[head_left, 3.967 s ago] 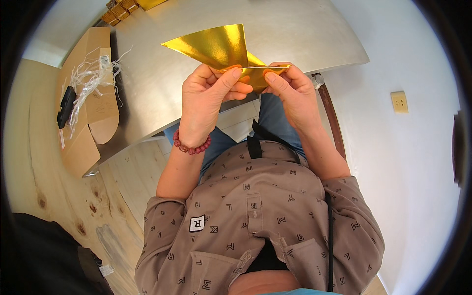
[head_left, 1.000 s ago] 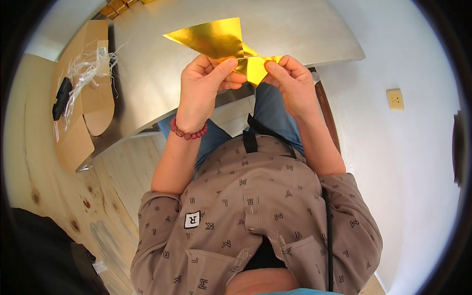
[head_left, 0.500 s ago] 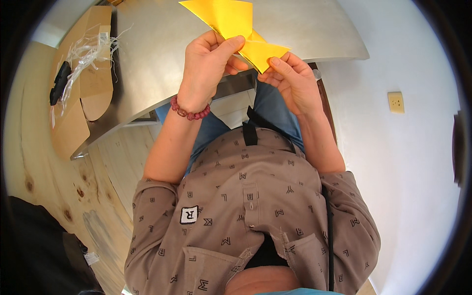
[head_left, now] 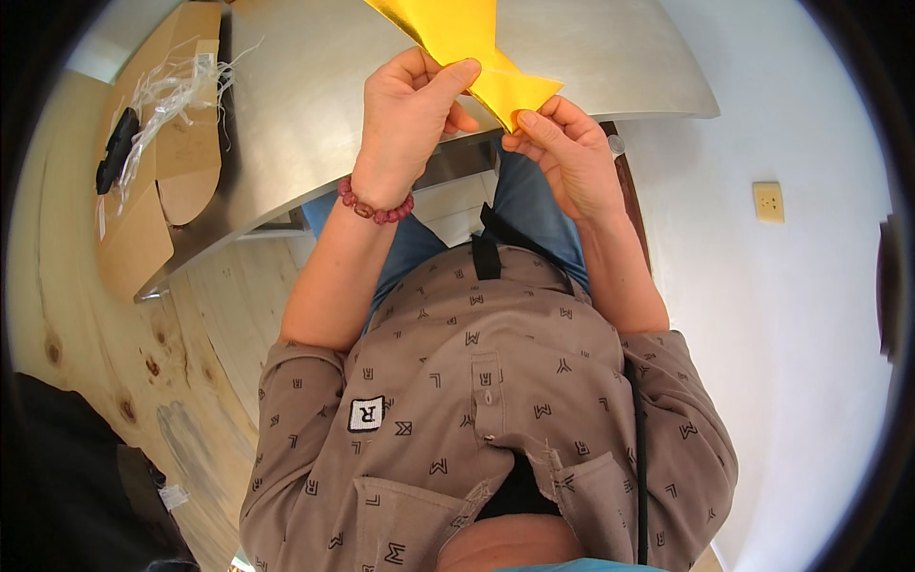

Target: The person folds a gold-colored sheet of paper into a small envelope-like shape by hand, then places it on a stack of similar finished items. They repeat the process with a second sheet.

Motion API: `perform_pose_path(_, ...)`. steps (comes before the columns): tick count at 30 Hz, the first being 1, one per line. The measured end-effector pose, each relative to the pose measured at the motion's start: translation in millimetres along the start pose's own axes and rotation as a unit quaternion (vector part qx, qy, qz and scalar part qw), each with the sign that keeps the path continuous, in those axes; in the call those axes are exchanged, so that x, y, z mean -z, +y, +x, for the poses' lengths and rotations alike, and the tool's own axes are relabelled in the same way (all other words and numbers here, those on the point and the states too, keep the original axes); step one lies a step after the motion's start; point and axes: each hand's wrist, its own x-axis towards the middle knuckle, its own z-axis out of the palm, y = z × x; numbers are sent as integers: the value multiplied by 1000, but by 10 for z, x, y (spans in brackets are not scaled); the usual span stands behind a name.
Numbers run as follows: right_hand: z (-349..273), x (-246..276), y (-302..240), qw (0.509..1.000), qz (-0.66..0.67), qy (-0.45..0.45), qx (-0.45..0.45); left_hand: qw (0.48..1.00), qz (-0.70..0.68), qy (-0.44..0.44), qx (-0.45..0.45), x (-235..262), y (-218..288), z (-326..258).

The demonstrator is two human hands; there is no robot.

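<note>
Across the lower middle, a brown patterned shirt [head_left: 534, 372] covers the wearer's torso and hides much of the floor [head_left: 214, 305]. Beyond it spreads a metal table [head_left: 591, 57], its far side cut off by the upper edge. A flattened cardboard piece [head_left: 138, 253] overlies the table's left end, well apart from the hands. At lower left, a dark cloth [head_left: 67, 467] merges into the black rim, its outline hard to make out. Over the table's near edge is a folded gold sheet [head_left: 467, 43], its upper part out of view. The left hand [head_left: 405, 110] pinches its middle; the right hand [head_left: 562, 148] pinches its lower corner. Fingers behind the sheet are partly hidden. Pale plastic strands [head_left: 157, 129] sprawl over the cardboard, obscuring part of its surface; among them lies a black object [head_left: 116, 153] of unclear kind. Smaller still are a red bead bracelet [head_left: 375, 205] on the left wrist and a wall outlet [head_left: 768, 202] at right.
</note>
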Motion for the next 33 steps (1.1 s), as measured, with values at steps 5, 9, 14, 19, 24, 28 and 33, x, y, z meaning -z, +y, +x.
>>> perform_pose_path(5, 27, 50, -19, 999, -17, -22, 20, 999, -27, -6, 23, 14, -6, 34)
perform_pose_path(9, 13, -31, -54, 1000, -4, 7, -10, 1000, -22, 15, 5, -23, -15, -3)
perform_pose_path(14, -9, -131, -74, 997, -69, 20, 5, 998, -55, 5, -22, -64, -51, -24)
perform_pose_path(19, 12, -119, -101, 985, -166, 18, 51, 997, -81, 2, -13, -41, -75, 30)
perform_pose_path(24, 27, -130, -95, 991, -128, 21, 21, 995, -94, 14, 3, -45, -97, 14)
perform_pose_path(28, 23, -177, -65, 996, -88, -3, 23, 995, -101, 6, -5, -27, -118, -27)
perform_pose_path(33, 109, -208, -71, 987, -148, -7, 59, 981, -195, -11, 16, 33, -102, 40)
